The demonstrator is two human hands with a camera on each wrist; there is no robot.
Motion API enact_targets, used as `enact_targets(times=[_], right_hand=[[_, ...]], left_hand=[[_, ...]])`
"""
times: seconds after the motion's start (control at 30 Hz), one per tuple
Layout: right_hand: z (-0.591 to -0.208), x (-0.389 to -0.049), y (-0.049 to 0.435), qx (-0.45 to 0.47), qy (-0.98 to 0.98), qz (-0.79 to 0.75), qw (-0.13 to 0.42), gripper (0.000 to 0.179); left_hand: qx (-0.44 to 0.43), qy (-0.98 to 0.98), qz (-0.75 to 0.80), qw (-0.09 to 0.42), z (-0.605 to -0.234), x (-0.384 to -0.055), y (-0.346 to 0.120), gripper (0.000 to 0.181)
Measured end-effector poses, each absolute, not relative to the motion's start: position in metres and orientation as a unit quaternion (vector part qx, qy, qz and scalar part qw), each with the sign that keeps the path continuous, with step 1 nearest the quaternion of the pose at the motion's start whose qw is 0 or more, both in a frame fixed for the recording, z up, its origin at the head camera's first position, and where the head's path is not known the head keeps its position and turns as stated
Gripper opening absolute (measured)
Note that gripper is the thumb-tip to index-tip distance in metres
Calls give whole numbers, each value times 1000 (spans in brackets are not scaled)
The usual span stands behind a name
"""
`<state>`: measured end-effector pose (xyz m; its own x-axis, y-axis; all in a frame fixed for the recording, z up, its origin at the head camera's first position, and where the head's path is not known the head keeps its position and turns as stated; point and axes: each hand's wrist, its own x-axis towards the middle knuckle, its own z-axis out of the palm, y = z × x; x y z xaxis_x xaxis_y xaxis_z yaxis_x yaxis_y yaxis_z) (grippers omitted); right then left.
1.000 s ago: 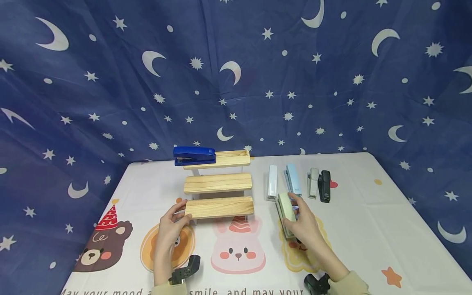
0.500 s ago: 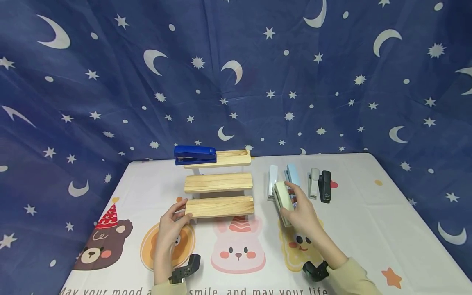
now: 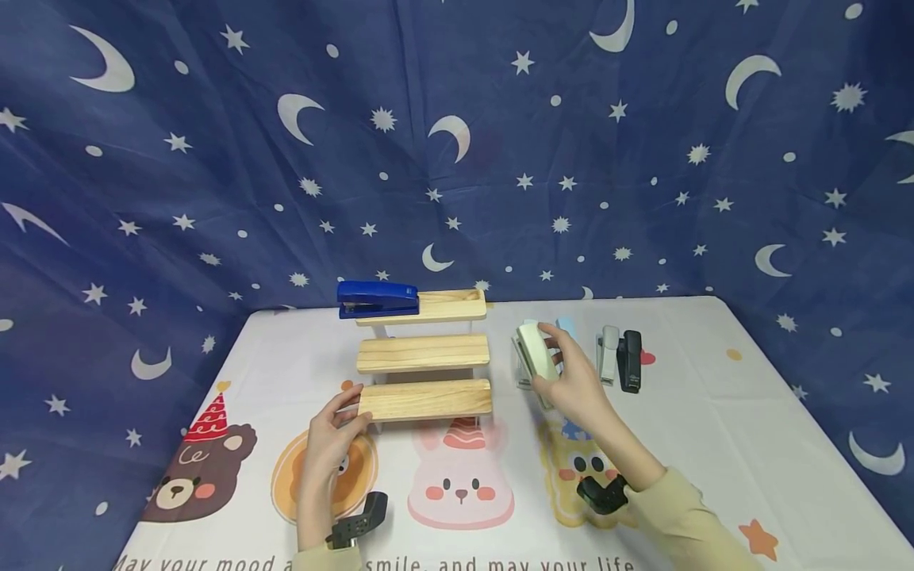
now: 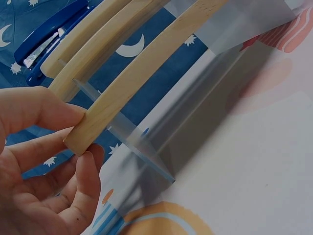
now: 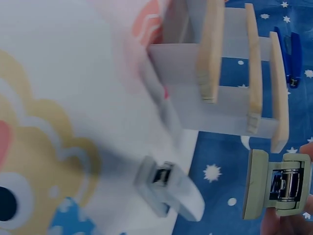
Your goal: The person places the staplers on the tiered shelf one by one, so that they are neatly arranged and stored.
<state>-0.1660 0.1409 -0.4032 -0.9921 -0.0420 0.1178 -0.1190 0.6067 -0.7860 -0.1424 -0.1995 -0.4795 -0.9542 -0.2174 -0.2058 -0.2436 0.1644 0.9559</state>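
Observation:
My right hand (image 3: 580,388) grips a pale green stapler (image 3: 537,354) by its sides, held up off the table and tilted. In the right wrist view the stapler's end (image 5: 255,186) faces the camera, with part of the hand beyond it. Below is a white stapler (image 5: 183,196), partly covered in the head view. My left hand (image 3: 330,446) pinches the left end of the lowest board (image 3: 428,401) of a three-tier wooden stand, thumb and fingers on its edge (image 4: 90,129). A dark blue stapler (image 3: 378,300) lies on the left half of the top board (image 3: 453,304).
Behind my right hand a light blue stapler (image 3: 566,326) is mostly hidden. A grey stapler (image 3: 608,354) and a black stapler (image 3: 629,361) stand side by side to its right. The middle board (image 3: 423,354) has clear side supports. A starry curtain (image 3: 457,159) hangs behind.
My right hand has lifted the pale green stapler and carried it away from me and slightly left, over the white stapler. The left hand keeps its place on the stand.

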Motion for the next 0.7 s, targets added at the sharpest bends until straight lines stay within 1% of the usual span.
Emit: enact_targets(times=[0.23,0.7], right_hand=[[-388,-176,135,57,-896,438,52,80],[-364,-197,124,89,-897,432,41,73]], left_hand=[[-145,764,629,12,-479,-143,-200,53],[-139,760,635,3,-479,-142,-200,53]])
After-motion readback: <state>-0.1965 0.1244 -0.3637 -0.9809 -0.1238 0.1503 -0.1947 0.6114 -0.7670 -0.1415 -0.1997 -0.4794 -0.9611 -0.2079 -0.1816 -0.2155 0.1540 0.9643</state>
